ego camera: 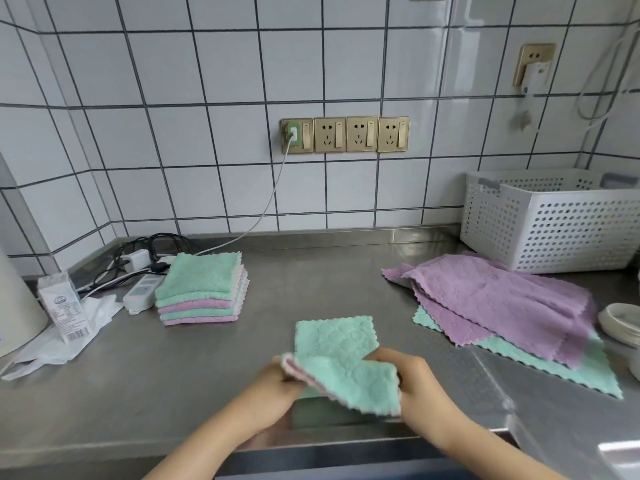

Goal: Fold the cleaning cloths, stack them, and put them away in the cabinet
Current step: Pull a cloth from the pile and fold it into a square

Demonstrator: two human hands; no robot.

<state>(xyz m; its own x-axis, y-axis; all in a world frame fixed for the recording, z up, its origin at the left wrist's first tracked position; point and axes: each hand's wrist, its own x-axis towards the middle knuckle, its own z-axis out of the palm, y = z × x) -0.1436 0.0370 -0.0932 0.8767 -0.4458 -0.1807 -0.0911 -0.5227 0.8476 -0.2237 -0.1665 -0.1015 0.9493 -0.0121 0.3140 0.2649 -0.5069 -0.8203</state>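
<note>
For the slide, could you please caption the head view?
Both hands, left and right, fold a green cloth on the steel counter between the folded stack and unfolded cloths.

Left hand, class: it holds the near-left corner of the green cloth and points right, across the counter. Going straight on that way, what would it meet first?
Most likely the right hand, which grips the same green cloth opposite the left hand. Depth is hard to judge from this one view.
</note>
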